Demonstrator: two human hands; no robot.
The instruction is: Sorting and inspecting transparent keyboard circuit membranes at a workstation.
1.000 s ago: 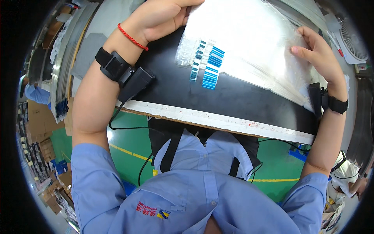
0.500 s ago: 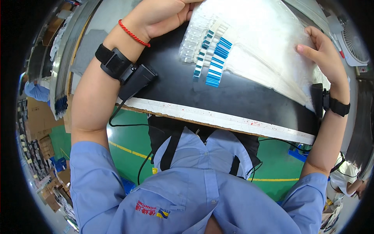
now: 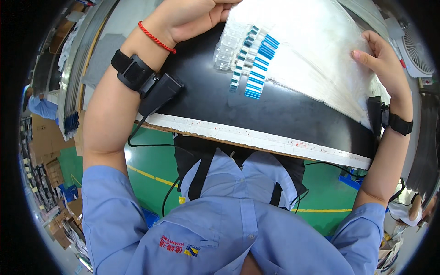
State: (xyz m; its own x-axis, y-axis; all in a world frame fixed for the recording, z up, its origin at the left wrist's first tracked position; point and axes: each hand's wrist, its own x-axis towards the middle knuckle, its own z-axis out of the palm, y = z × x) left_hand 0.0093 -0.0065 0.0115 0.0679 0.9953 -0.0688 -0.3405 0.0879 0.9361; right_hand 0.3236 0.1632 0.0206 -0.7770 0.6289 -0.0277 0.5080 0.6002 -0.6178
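A fanned stack of clear plastic sheets (image 3: 302, 50) lies over the black tabletop, its layers spread like steps at the lower left. Blue-and-white striped strips (image 3: 259, 68) run along those stepped edges. My left hand (image 3: 197, 23) is closed at the stack's far left edge; its fingertips pass out of the top of the picture. On the right, my right hand (image 3: 378, 55) grips the stack's right edge, thumb on top and fingers bent at the far side.
The black table (image 3: 197, 101) has a white front edge (image 3: 256, 140) close to my body. A white fan (image 3: 415, 48) stands at the far right. Long metal profiles (image 3: 80, 78) line the left. Cables hang from the black wrist devices (image 3: 162, 91) past the table edge.
The stack has shifted slightly away and to the right, and its striped edges are fanned a little differently. Both hands keep nearly the same place on it.
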